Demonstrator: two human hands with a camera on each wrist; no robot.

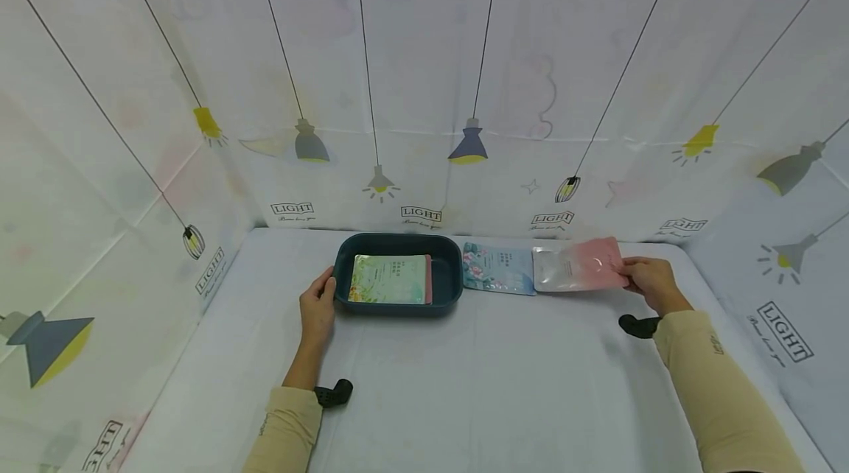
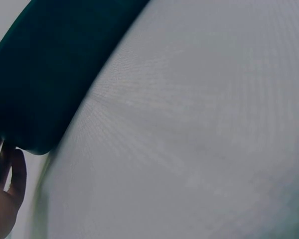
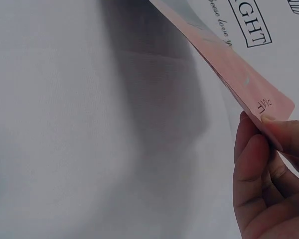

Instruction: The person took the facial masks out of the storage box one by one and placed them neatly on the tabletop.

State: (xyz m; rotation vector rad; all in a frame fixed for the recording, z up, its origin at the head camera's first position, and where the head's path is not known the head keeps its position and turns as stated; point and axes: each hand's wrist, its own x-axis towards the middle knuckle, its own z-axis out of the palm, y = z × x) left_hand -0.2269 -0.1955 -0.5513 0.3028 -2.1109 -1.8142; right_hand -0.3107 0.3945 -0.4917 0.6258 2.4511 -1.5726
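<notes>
A dark teal tray (image 1: 396, 305) stands at the back middle of the white table, with a green packet (image 1: 388, 279) lying in it over a pink one. My left hand (image 1: 318, 305) holds the tray's left rim; in the left wrist view the tray (image 2: 45, 74) fills the top left above my fingers (image 2: 17, 172). A blue floral packet (image 1: 499, 268) lies just right of the tray. My right hand (image 1: 651, 283) pinches the right edge of a pink and silver packet (image 1: 578, 265), lifted a little off the table; the right wrist view shows this packet (image 3: 229, 64) edge-on between my fingertips (image 3: 251, 159).
White cloth walls printed with lamps and "LIGHT" labels (image 1: 421, 214) close in the table on three sides. The table's white surface (image 1: 477, 384) stretches toward me between my two sleeved forearms.
</notes>
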